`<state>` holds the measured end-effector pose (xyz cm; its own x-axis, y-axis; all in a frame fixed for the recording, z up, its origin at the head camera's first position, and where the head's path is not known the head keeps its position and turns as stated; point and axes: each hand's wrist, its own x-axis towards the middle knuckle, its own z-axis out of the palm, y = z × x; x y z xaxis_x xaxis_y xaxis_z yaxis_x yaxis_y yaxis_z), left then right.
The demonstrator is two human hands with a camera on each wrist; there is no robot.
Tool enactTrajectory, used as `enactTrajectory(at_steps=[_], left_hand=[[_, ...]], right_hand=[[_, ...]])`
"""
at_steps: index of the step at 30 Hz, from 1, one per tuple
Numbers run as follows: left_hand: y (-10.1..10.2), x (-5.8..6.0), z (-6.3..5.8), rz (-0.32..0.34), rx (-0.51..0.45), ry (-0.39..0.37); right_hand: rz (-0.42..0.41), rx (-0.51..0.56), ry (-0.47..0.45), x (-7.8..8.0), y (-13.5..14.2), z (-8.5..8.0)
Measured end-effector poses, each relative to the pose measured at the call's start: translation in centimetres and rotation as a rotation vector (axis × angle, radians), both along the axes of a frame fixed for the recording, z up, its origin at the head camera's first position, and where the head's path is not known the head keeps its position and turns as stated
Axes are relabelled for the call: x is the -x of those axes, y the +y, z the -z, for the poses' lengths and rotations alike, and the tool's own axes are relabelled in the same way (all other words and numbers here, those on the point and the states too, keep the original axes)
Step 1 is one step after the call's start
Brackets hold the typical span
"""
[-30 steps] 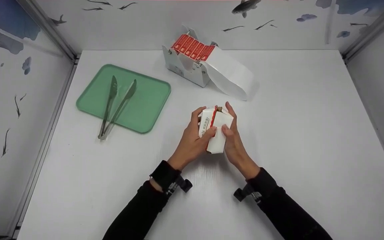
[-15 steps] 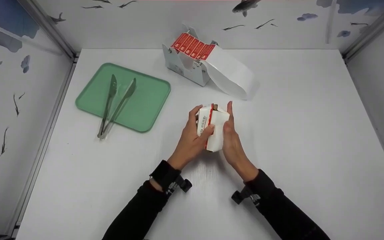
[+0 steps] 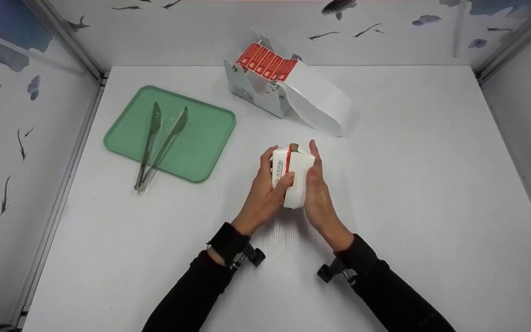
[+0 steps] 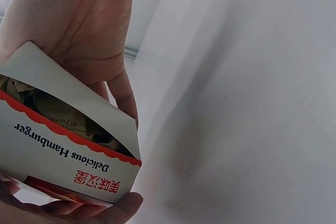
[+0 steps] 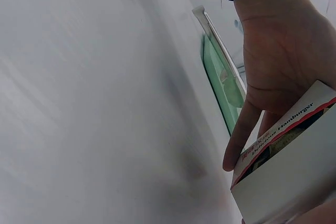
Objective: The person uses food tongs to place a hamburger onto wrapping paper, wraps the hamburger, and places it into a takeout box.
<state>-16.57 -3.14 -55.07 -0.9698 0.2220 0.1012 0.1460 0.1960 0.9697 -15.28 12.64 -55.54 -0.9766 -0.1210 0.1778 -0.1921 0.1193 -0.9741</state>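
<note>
Between both hands is a white and red hamburger box, above the middle of the white table. My left hand grips it from the left, thumb across its upper face and fingers round the far side. My right hand presses along the right side with long, mostly straight fingers; its thumb lies by the box's edge. In the left wrist view the box reads "Delicious Hamburger", and printed brown paper shows through a gap under its flap. In the right wrist view the same box partly hides the hands.
On the left lies a green tray with clear-handled tongs across it, their joined end past the front rim. Toward the back wall stands a metal dispenser of red labels, its white strip curling onto the table.
The box and both hands have shifted slightly left. My right thumb has slid from the box's upper face to its right edge, and the flap sits closer to the side.
</note>
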Motion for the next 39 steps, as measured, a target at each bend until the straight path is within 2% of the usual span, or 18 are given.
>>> enactTrajectory(at_steps=[5,9,25,30,39], left_hand=[[0.02,0.03,0.07,-0.020,-0.023,0.020],[0.02,-0.02,0.11,-0.034,-0.021,0.012],[0.02,-0.05,0.13,-0.031,-0.023,-0.012],[0.09,-0.03,0.08,-0.038,-0.014,-0.003],[0.26,0.04,0.07,-0.012,-0.007,0.003]], right_hand=[[-0.008,0.023,0.036,0.16,-0.10,0.08],[0.013,0.010,0.029,0.29,-0.07,0.11],[0.024,-0.016,-0.009,0.34,0.10,-0.01],[0.026,-0.007,-0.008,0.39,0.04,-0.15],[0.025,0.024,0.004,0.53,0.08,0.04]])
